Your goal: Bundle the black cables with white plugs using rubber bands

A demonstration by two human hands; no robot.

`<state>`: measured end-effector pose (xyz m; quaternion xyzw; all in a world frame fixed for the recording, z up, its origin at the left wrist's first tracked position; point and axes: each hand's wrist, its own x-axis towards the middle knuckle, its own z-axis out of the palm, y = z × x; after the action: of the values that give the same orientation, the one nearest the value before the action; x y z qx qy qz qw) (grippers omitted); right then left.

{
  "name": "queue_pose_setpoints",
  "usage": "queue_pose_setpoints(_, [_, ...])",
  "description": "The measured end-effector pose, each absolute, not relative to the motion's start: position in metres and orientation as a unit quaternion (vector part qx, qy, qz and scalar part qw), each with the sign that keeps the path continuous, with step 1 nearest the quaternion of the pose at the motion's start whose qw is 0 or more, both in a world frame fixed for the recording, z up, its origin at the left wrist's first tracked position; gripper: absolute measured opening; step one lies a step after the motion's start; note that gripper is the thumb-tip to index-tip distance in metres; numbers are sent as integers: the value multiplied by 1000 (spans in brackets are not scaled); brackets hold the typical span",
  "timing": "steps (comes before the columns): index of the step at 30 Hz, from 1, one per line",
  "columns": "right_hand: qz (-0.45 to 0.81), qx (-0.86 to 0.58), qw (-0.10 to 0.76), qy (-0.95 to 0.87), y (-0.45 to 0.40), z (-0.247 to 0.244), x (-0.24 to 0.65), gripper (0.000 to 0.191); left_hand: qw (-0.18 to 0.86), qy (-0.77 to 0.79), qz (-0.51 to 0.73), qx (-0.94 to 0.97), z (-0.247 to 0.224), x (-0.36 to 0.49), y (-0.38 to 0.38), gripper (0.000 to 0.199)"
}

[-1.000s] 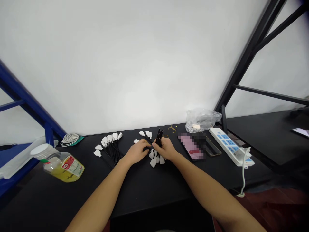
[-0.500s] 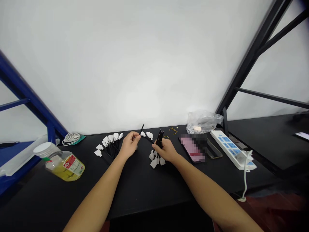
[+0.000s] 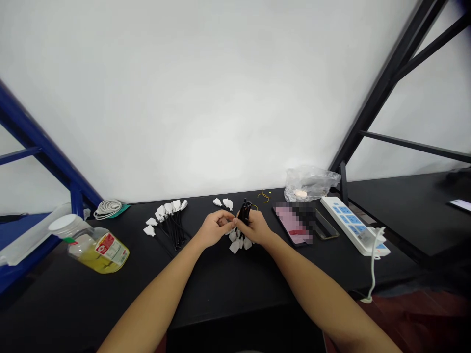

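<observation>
My right hand (image 3: pixel 258 227) is closed around an upright bundle of thin black sticks (image 3: pixel 244 211). Their flat white heads (image 3: pixel 235 246) hang below the fist, and the dark tips stick up above it. Against the bundle's left side, my left hand (image 3: pixel 216 229) is pinched, its fingertips meeting my right thumb. A black stick with a white head is mostly hidden in that pinch. To the left, several more white-headed black sticks (image 3: pixel 171 223) lie fanned out on the black table (image 3: pixel 221 289). A few others (image 3: pixel 223 202) lie behind my hands.
On the left are a jar with yellow contents (image 3: pixel 99 250) and a coiled white cable (image 3: pixel 108 209). Rightward lie a phone with a pink screen (image 3: pixel 290 223), a second dark phone (image 3: pixel 326 225), a white power strip (image 3: pixel 353 225), a clear plastic bag (image 3: pixel 312 184) and yellow rubber bands (image 3: pixel 264 197).
My left hand has moved right, bringing the black stick from beside the fanned pile to the bundle. My right hand stays in place, gripping the bundle.
</observation>
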<state>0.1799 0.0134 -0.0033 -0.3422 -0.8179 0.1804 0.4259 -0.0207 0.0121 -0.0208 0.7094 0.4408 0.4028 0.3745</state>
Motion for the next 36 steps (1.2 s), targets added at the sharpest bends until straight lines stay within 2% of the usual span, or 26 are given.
queue_pose_setpoints(3, [151,-354,449,-807,14,-1,182,33,261,448,381,766,-30,-22,18,38])
queue_pose_setpoints(6, [135,-360,454,-804,17,-2,183,32,146,470,252,833,-39,-22,21,50])
queue_pose_setpoints(8, [134,-355,449,-809,18,-4,183,31,105,481,181,851,-41,-22,20,51])
queue_pose_setpoints(11, [140,-354,444,-811,19,-7,182,31,48,498,159,851,-37,-21,17,43])
queue_pose_setpoints(16, [144,-366,435,-810,16,-4,180,34,1,544,170,822,-28,-23,18,18])
queue_pose_setpoints(20, [152,-373,430,-808,16,-3,180,35,62,586,289,755,-25,-34,24,18])
queue_pose_setpoints(25, [159,-374,431,-806,18,-5,180,28,156,516,516,665,-11,-32,17,23])
queue_pose_setpoints(29, [189,-348,422,-815,17,-3,179,27,221,456,528,682,-4,-16,2,22])
queue_pose_setpoints(33, [211,-331,404,-827,14,1,178,28,327,433,521,659,-12,-10,1,29])
queue_pose_setpoints(36, [186,-344,417,-820,13,-1,180,26,296,448,513,670,-25,-15,12,32])
